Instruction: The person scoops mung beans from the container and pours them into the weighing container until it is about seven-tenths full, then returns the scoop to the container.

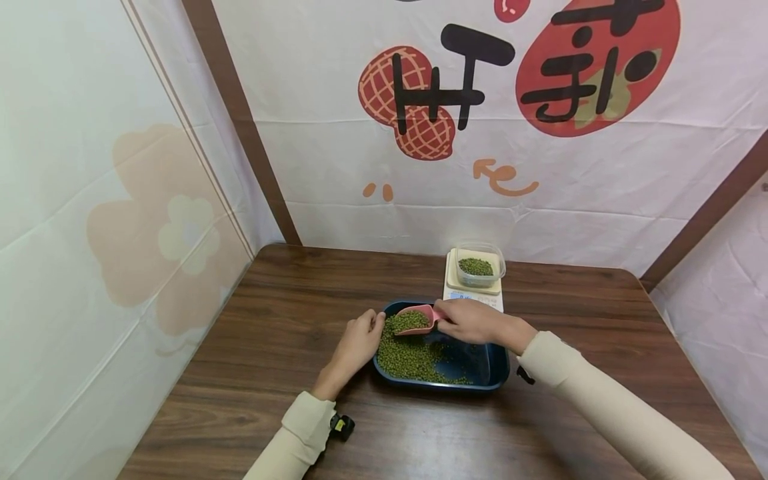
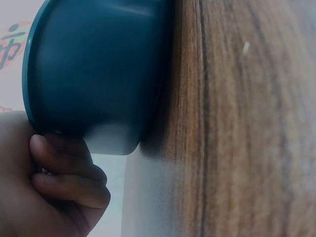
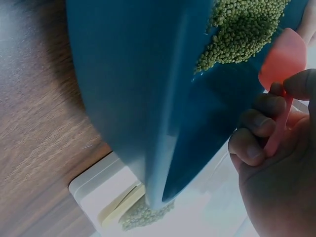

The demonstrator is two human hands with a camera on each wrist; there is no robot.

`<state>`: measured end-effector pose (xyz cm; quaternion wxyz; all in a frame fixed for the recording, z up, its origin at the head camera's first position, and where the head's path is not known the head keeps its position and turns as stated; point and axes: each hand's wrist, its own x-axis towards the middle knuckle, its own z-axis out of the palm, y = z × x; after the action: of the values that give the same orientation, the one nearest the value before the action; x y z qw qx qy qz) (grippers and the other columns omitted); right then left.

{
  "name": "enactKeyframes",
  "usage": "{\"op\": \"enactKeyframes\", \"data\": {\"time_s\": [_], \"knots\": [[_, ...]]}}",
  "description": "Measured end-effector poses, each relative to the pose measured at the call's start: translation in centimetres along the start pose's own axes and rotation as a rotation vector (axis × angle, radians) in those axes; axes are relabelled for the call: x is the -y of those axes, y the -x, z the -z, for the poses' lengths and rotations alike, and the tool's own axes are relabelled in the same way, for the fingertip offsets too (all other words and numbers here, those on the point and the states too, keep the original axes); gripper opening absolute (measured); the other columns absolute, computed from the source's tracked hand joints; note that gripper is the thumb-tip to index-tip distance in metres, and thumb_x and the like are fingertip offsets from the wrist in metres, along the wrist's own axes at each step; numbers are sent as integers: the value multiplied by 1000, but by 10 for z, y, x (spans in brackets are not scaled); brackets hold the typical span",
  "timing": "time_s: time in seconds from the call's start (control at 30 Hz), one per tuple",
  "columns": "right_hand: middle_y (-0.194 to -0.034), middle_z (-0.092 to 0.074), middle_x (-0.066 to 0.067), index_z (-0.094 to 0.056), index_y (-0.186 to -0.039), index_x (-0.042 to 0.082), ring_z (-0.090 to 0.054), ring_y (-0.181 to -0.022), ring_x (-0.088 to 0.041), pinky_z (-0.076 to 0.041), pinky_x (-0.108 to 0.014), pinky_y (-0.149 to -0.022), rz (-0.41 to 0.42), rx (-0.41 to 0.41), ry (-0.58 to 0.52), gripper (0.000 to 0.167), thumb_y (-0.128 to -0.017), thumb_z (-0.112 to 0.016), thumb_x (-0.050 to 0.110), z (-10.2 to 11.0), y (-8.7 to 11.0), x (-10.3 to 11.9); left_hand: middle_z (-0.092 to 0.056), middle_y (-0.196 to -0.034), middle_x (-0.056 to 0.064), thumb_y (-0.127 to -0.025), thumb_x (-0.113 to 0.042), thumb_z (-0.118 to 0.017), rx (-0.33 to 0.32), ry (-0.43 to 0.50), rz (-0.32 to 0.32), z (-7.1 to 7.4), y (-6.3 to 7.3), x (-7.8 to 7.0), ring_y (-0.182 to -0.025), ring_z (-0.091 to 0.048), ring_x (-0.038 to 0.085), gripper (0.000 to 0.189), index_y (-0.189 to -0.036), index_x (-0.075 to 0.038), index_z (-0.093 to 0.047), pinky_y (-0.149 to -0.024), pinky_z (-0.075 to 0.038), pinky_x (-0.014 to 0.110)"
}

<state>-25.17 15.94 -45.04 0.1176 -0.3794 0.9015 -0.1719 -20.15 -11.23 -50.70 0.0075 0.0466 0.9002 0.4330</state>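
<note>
A dark blue tray (image 1: 441,385) holds green mung beans (image 1: 408,360), heaped toward its left side. My left hand (image 1: 362,340) grips the tray's left rim; in the left wrist view its fingers (image 2: 74,170) are curled by the tray wall (image 2: 103,64). Over the tray's far left part, my right hand (image 1: 474,320) holds a pink scoop (image 1: 426,312) loaded with beans. The right wrist view shows the fingers (image 3: 261,123) wrapped round the scoop's handle (image 3: 280,128); the scoop's contents are hidden there.
Behind the tray a white kitchen scale (image 1: 449,283) carries a clear plastic tub (image 1: 480,279) with some mung beans in it. Its display is too small to read. The brown wooden table (image 1: 288,300) meets a printed cloth backdrop (image 1: 336,227) at its far edge.
</note>
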Motion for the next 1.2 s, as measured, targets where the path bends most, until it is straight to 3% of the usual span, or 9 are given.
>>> {"op": "enactKeyframes", "data": {"time_s": [0.37,0.63,0.87,1.2], "knots": [[-72,-43,7,-52,-94,18,-37,-62,-6,-34,-27,-63,4,-73,9,13,-107,-54,20,3,8,-3,-40,-62,-2,-117,-34,-42,2,13,5,-1,0,1,-50,-34,14,42,-81,-13,-45,-50,-32,27],[-73,-43,7,-57,-101,18,-37,-62,-6,-32,-27,-62,-2,-102,5,7,-107,-53,21,3,14,-4,-40,-62,-2,-117,-33,-43,-1,10,10,-1,0,0,-51,-35,13,41,-81,-13,-44,-50,-32,26],[-71,-40,8,-54,-95,19,-33,-60,-5,-30,-25,-61,0,-142,14,11,-106,-55,20,4,19,-4,-40,-62,-2,-117,-33,-43,-5,13,0,-2,0,2,-51,-35,13,41,-81,-13,-43,-50,-32,26],[-72,-43,9,-60,-102,19,-36,-61,-5,-33,-26,-62,-3,-178,12,6,-106,-55,18,7,25,-8,-39,-62,-3,-117,-33,-43,-6,-1,3,-2,0,1,-50,-34,13,41,-81,-13,-44,-50,-32,26]]}}
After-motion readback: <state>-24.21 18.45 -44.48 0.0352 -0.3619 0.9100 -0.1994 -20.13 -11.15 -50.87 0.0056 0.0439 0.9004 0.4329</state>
